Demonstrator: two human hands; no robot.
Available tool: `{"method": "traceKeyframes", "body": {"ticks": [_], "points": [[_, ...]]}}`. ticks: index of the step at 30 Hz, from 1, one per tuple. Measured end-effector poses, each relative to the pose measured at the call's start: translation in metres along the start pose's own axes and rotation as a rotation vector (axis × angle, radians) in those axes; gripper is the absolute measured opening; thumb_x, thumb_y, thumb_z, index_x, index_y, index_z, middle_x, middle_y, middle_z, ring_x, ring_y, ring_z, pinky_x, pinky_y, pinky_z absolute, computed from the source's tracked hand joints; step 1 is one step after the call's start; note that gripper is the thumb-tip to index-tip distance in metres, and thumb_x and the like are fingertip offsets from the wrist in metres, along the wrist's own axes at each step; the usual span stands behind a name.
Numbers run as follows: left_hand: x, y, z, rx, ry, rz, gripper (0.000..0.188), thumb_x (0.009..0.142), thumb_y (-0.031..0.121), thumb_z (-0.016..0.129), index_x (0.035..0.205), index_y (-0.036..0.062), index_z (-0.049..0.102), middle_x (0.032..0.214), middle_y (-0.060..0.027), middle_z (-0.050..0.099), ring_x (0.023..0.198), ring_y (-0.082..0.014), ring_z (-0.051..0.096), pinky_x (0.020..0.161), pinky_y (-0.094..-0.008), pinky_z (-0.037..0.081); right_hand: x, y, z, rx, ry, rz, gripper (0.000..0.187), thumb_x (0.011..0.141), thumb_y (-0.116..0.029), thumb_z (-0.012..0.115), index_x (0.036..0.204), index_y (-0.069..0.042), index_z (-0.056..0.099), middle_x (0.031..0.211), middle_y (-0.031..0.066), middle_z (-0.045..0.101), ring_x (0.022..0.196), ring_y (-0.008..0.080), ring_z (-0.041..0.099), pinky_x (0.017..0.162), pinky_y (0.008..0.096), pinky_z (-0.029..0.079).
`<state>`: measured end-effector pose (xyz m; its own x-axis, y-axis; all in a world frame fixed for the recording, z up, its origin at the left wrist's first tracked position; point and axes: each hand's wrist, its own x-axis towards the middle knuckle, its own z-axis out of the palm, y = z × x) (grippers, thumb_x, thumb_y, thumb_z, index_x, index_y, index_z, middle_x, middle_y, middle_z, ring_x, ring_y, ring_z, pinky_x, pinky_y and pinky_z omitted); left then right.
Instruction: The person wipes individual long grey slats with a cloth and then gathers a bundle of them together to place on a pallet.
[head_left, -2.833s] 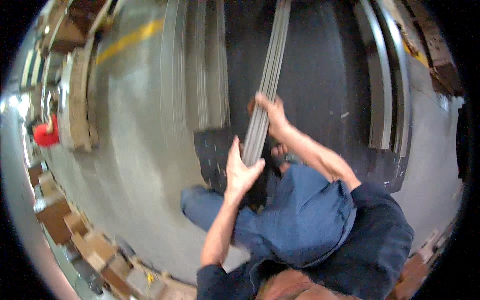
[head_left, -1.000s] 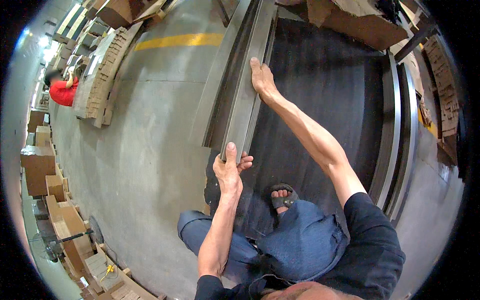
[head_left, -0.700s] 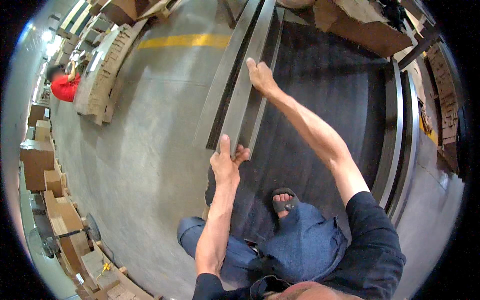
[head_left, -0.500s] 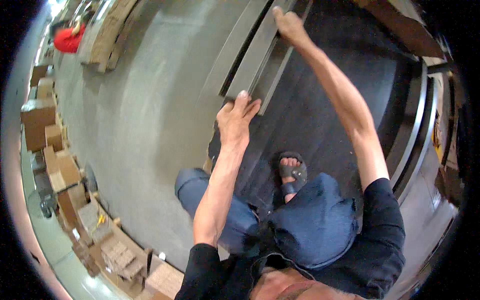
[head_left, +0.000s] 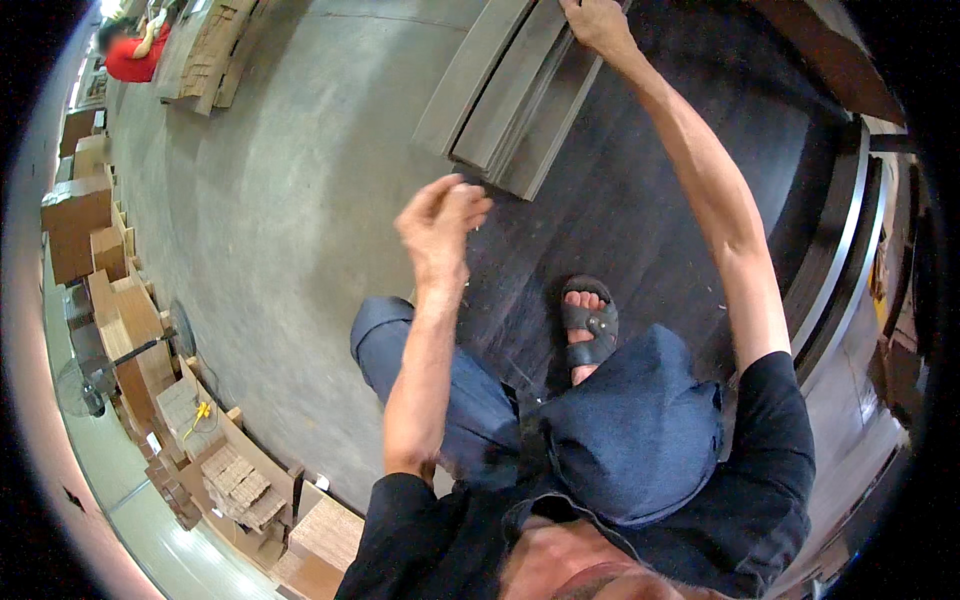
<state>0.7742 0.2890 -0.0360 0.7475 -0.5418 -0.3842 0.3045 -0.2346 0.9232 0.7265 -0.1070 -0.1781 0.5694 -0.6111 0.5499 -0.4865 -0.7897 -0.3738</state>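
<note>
Several long grey planks (head_left: 513, 110) lie side by side in a stack at the top middle, their near ends slightly uneven. My right hand (head_left: 602, 28) reaches to the far part of the stack, its fingers closed over the edge of a plank; the fingertips are partly cut off by the picture's top. Just short of the near plank ends is my left hand (head_left: 438, 228), apart from them, with its fingers curled in toward the thumb. Whether something small and dark at its fingertips is held, I cannot make out.
A dark board surface (head_left: 680, 210) lies under my sandalled foot (head_left: 590, 320). Dark metal-edged panels (head_left: 835, 230) stand at the right. Cartons (head_left: 80, 235), a fan (head_left: 85, 385) and stacked wood pieces (head_left: 240, 480) line the left. A person in red (head_left: 135, 60) is by a far plank stack (head_left: 205, 55).
My left hand has drawn back from the near plank ends, down and to the left, and its fingers have curled. My right hand stays on the plank, slightly farther up.
</note>
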Motion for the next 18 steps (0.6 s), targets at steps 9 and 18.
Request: {"method": "traceKeyframes", "body": {"ticks": [9,18], "points": [[0.145,0.084,-0.043,0.435,-0.210,0.296,0.066,0.099,0.043,0.056,0.141,-0.0068,0.047,0.139,-0.0219,0.055,0.132,-0.0317,0.051,0.108,-0.0462,0.043,0.011,-0.055,-0.040,0.335,-0.126,0.576,0.074,0.095,-0.063,0.047,0.106,0.009,0.063,0.111,0.0361,0.063,0.108,0.0485,0.061,0.093,0.0526,0.048],[0.208,0.078,0.061,0.486,-0.729,0.061,0.078,0.099,0.054,0.050,0.152,-0.0018,0.033,0.157,-0.0159,0.035,0.147,-0.0275,0.030,0.119,-0.0410,0.026,0.058,-0.028,-0.041,0.520,0.124,0.776,0.074,0.094,-0.052,0.054,0.124,0.015,0.049,0.126,0.0366,0.056,0.117,0.0483,0.055,0.103,0.0498,0.042]]}}
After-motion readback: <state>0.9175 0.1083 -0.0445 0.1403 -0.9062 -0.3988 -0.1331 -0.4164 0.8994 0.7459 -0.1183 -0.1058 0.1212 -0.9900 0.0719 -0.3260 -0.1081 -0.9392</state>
